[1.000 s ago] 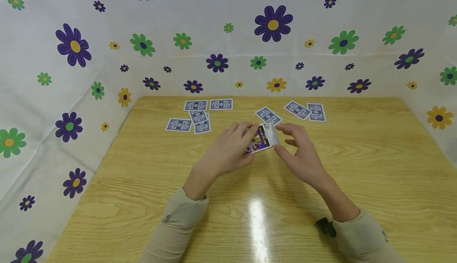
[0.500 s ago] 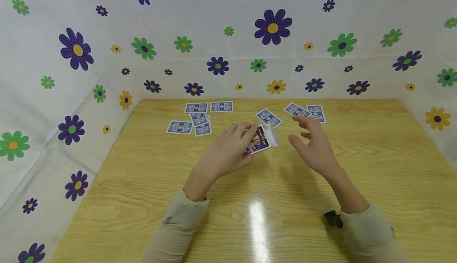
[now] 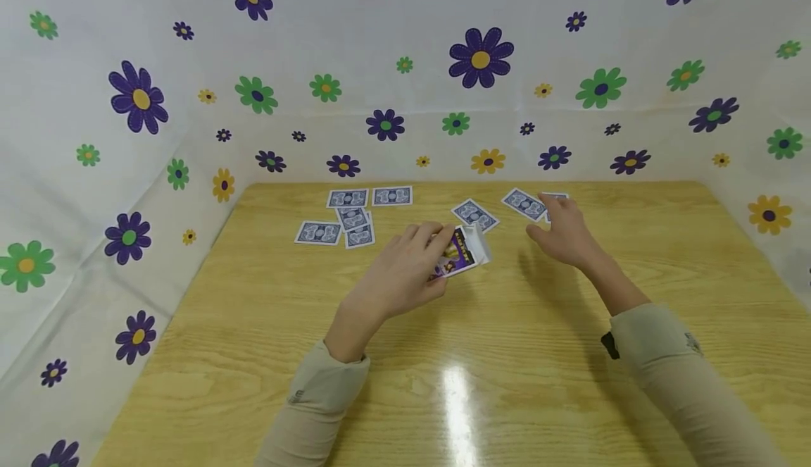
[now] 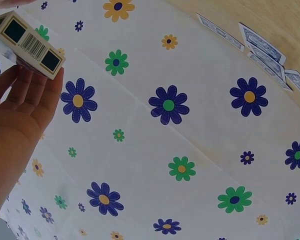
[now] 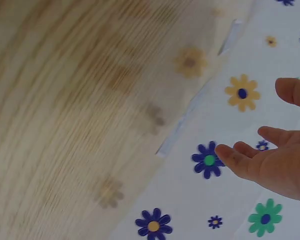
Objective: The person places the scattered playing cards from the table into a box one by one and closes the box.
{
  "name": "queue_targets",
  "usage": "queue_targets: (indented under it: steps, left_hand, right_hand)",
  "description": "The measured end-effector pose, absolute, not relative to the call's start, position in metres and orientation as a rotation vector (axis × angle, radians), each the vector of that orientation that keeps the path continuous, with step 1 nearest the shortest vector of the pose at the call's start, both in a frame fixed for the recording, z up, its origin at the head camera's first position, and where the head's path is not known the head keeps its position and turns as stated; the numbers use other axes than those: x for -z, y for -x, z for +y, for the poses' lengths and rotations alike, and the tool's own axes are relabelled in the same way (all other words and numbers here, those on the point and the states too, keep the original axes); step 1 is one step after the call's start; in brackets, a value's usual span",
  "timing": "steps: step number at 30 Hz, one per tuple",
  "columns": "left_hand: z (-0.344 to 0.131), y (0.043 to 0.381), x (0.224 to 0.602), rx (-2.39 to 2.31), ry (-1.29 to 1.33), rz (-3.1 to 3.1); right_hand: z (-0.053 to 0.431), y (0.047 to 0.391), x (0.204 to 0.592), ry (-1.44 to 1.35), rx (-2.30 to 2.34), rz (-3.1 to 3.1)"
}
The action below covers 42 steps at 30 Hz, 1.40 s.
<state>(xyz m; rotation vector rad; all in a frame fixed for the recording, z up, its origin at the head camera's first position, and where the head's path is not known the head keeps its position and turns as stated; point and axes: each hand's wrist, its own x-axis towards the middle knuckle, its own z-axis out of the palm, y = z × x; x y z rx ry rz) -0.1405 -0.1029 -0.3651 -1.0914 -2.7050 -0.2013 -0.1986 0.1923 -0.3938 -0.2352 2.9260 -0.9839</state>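
In the head view my left hand [image 3: 400,270] grips a purple card box [image 3: 453,254] whose white end flap stands open. Its barcode end faces the left wrist view, where the card box [image 4: 32,44] sits between thumb and fingers. My right hand [image 3: 566,233] hovers above the table at the back right, fingers spread and holding nothing. Closest to it are a blue-backed playing card [image 3: 523,204] and another playing card [image 3: 557,196], partly hidden behind the hand. One more playing card [image 3: 474,215] lies face down just beyond the box. The right wrist view has the right hand [image 5: 275,157] apart from the cards.
Several face-down cards [image 3: 318,232] lie at the back left of the wooden table [image 3: 253,326], some overlapping. A flower-print cloth [image 3: 405,94] rises behind the table and along its sides. A bright reflection shows on the tabletop's front middle.
My right hand has left the box flap and moved right and away from me, over the back-right cards. The left hand still holds the box, nearly in place.
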Motion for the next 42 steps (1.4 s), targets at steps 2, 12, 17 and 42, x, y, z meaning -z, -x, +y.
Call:
queue_targets:
  steps: [2, 12, 17, 42]
  left_hand:
    - [-0.103, 0.14, 0.366, 0.197, 1.087, -2.715]
    - [-0.104, 0.138, 0.368, 0.182, 1.081, -2.729]
    - [-0.103, 0.137, 0.369, 0.197, 1.075, -2.74]
    - [-0.105, 0.141, 0.368, 0.23, 1.071, -2.718]
  right_hand:
    - [0.195, 0.207, 0.399, 0.196, 0.9, 2.897]
    - [0.216, 0.235, 0.414, -0.027, 0.684, 2.823]
    - [0.229, 0.242, 0.411, -0.039, 0.601, 2.803]
    - [0.264, 0.228, 0.416, -0.207, 0.59, 2.83]
